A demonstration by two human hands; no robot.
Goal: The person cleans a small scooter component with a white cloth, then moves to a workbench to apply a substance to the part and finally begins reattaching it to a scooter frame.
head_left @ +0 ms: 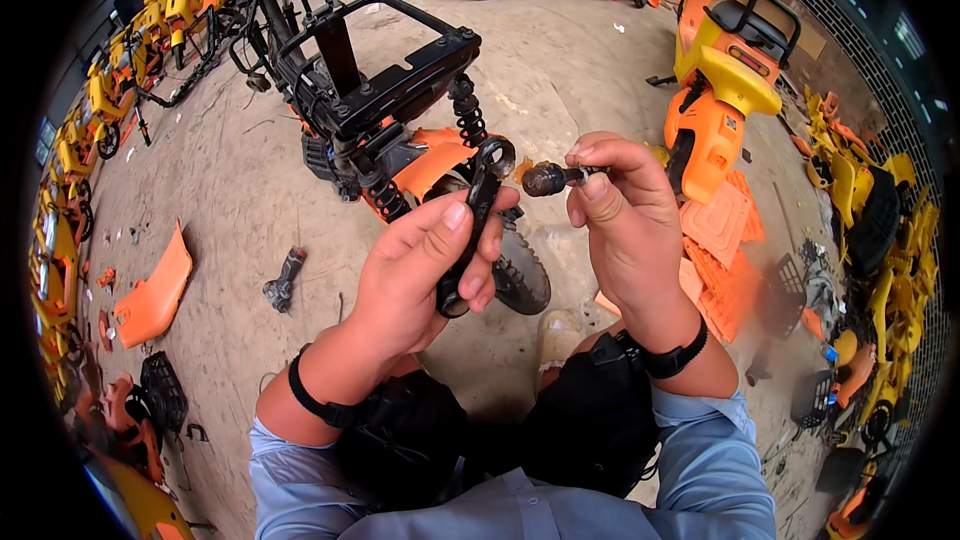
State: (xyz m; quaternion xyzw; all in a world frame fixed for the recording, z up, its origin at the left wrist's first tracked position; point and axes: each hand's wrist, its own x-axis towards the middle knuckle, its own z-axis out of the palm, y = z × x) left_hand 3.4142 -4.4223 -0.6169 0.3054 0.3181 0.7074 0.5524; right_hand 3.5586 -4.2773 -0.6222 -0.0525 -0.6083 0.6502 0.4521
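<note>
Above the concrete floor (250,190), left hand (420,265) closed round a black ring-ended lever (478,202), right hand (625,220) pinching a dirty bolt (550,178) beside its ring, stripped black scooter frame (385,90) beyond.

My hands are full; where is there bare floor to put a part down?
Bare concrete lies between the orange panel and the stripped black frame, around the small dark part. The right side is crowded with the stacked orange panels.
</note>
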